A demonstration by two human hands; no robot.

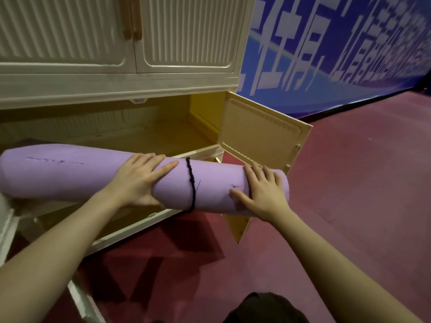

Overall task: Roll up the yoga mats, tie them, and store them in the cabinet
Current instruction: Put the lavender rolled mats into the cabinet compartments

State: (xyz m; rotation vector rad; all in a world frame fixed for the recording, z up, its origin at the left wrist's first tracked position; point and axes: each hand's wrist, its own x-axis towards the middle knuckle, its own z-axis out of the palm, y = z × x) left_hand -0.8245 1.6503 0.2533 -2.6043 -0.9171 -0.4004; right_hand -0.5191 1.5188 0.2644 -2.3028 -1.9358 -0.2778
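Observation:
A rolled purple yoga mat [70, 173] lies level in front of the open lower compartment of the cream cabinet [116, 87]. A dark cord [191, 183] is tied around the roll near its right end. My left hand [137, 180] grips the roll at its middle, fingers over the top and thumb underneath. My right hand [263, 190] is pressed on the right end of the roll. The mat's left end reaches past the cabinet's left edge. The compartment floor [151, 136] behind the mat is bare and yellowish.
The lower right door [261, 134] stands swung out to the right, just behind the mat's right end. The upper doors are closed. A dark red floor [349, 183] spreads to the right, with a blue printed banner [338, 43] along the wall.

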